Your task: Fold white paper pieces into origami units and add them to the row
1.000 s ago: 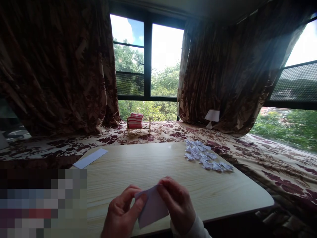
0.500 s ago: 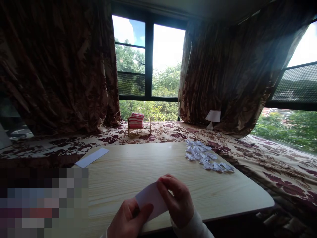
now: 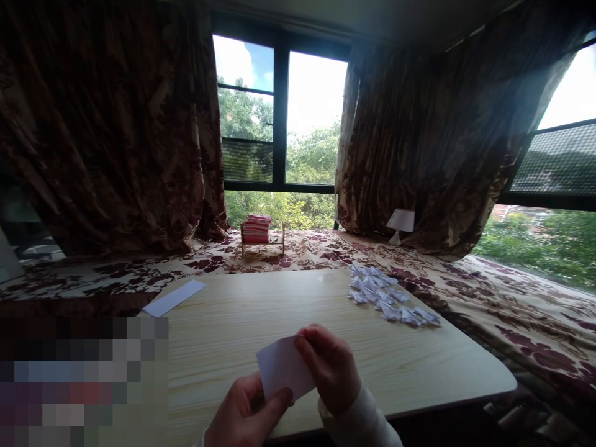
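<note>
A small white sheet of paper is held up between both hands, over the near edge of the pale wood-grain table. My left hand pinches its lower left part, with the thumb lying across the front. At the upper right corner, my right hand is closed on the paper between thumb and fingers. The fingers behind the sheet are partly hidden. To the right at the far side lies a spread of folded white paper pieces.
A flat white paper strip lies at the table's far left corner. Beyond the table, on flowered cloth, stand a little rack with pink-striped folded cloths and a small white lamp. The lower left of the view is blurred out.
The sheet has tilted up and shows more of its face. My left thumb has shifted slightly right along its lower edge. Both hands keep their hold.
</note>
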Demonstrator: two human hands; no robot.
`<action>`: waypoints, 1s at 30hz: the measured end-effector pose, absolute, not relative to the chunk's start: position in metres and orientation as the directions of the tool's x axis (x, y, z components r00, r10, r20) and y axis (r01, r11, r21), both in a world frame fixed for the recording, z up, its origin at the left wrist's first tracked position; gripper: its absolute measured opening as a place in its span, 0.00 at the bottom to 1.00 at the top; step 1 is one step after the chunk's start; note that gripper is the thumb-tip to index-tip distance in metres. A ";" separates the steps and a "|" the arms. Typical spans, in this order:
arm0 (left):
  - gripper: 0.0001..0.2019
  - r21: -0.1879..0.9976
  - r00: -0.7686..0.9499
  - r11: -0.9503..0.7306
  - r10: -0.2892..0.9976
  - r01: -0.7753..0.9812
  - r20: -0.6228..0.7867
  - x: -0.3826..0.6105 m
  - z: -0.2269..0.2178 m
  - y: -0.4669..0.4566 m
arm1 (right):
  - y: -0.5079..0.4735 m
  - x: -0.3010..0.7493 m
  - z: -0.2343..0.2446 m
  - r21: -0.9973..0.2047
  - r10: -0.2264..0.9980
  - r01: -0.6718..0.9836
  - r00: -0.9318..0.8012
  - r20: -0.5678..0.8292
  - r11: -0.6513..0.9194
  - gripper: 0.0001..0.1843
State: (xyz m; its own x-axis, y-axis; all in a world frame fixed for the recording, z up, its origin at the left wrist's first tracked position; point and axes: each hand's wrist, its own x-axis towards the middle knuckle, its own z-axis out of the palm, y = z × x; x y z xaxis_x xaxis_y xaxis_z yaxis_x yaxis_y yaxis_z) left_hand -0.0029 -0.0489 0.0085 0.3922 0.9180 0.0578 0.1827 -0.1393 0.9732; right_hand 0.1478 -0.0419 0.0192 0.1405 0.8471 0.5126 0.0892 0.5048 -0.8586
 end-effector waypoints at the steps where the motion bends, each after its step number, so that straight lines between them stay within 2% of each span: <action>1: 0.18 0.971 0.389 -0.147 0.919 0.187 0.064 -0.003 0.008 -0.049 | -0.040 0.148 0.019 -0.861 0.850 0.089 0.135 0.509 0.501 0.09; 5: 0.18 0.965 0.302 -0.201 0.943 0.171 0.143 0.001 0.002 -0.047 | -0.033 0.154 0.017 -0.922 0.918 0.005 0.082 0.387 0.388 0.13; 8: 0.19 0.969 0.209 -0.224 0.958 0.107 0.198 0.004 -0.003 -0.046 | -0.033 0.156 0.011 -0.960 0.961 -0.075 -0.044 0.273 0.270 0.16; 11: 0.19 0.970 0.161 -0.232 0.963 0.075 0.218 0.004 -0.006 -0.045 | -0.038 0.151 0.002 -0.967 0.954 -0.155 -0.194 0.230 0.201 0.15; 13: 0.18 0.968 0.157 -0.236 0.962 0.082 0.221 0.003 -0.006 -0.046 | -0.042 0.145 -0.002 -0.965 0.953 -0.179 -0.198 0.228 0.193 0.15; 19: 0.16 0.951 0.143 -0.268 0.958 0.157 0.247 0.002 -0.005 -0.048 | -0.043 0.136 -0.005 -0.961 0.950 -0.105 -0.154 0.271 0.257 0.15; 23: 0.16 0.929 0.167 -0.313 0.944 0.196 0.283 0.005 -0.006 -0.048 | -0.038 0.154 -0.013 -0.963 0.962 0.047 -0.081 0.260 0.264 0.16; 26: 0.17 0.934 0.129 -0.298 0.952 0.199 0.276 0.001 -0.009 -0.045 | -0.035 0.191 -0.014 -0.947 0.946 0.151 0.119 0.302 0.283 0.17; 28: 0.18 0.954 0.065 -0.252 0.968 0.164 0.244 -0.004 -0.010 -0.043 | -0.035 0.216 -0.008 -0.944 0.908 0.163 0.268 0.322 0.286 0.19; 30: 0.19 0.964 0.077 -0.218 0.975 0.151 0.209 -0.007 -0.008 -0.042 | -0.037 0.229 -0.001 -0.943 0.883 0.166 0.335 0.329 0.289 0.18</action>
